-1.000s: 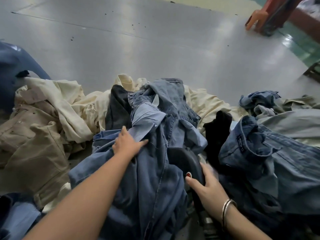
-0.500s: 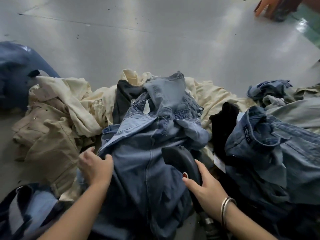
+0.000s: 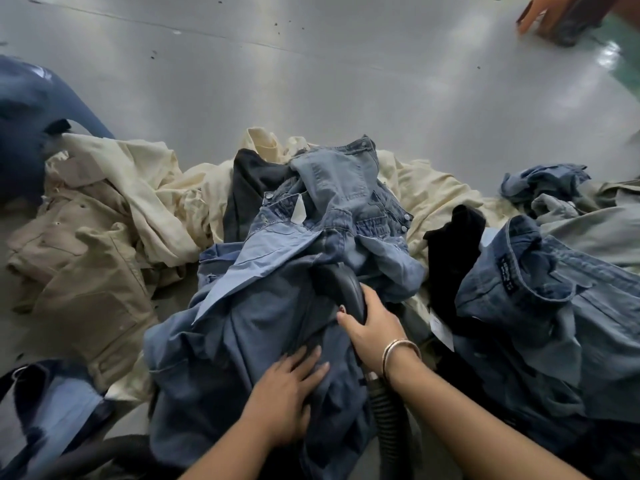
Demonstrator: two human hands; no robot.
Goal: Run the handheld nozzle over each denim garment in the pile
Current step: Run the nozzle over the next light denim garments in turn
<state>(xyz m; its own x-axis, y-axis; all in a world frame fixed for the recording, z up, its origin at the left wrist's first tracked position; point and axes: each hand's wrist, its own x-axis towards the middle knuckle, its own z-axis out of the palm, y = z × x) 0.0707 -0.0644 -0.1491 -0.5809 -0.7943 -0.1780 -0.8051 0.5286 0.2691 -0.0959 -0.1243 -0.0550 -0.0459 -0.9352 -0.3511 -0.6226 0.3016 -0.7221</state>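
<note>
**Nozzle on the blue denim, left palm holding the cloth flat**

The right hand (image 3: 372,327) wraps its fingers and thumb around the black handheld nozzle (image 3: 341,289), whose head sits down on the blue denim garment (image 3: 242,327) in the middle of the pile. A ribbed hose (image 3: 389,420) trails from the nozzle back under the right wrist. The left hand (image 3: 287,393) lies flat on the same garment just beside the nozzle, fingers straight and slightly spread, pressing the cloth rather than gripping it.

To do this pass well, the left palm should keep the denim taut so the nozzle glides instead of dragging fabric into bunches. The garment is heavily creased, with a lighter blue lining (image 3: 266,251) folded over its upper part; that flap likely needs turning back so the surface beneath is also covered. Overlapping strokes running away from the pressing hand seem the safest pattern. Whether the nozzle mouth sits flush on the cloth is hard to tell, as the head is partly buried in folds.

More denim waits: a darker denim shirt (image 3: 540,296) lies to the right, apart from the beige and cream garments (image 3: 114,209) on the left of the grey floor (image 3: 311,81).
</note>
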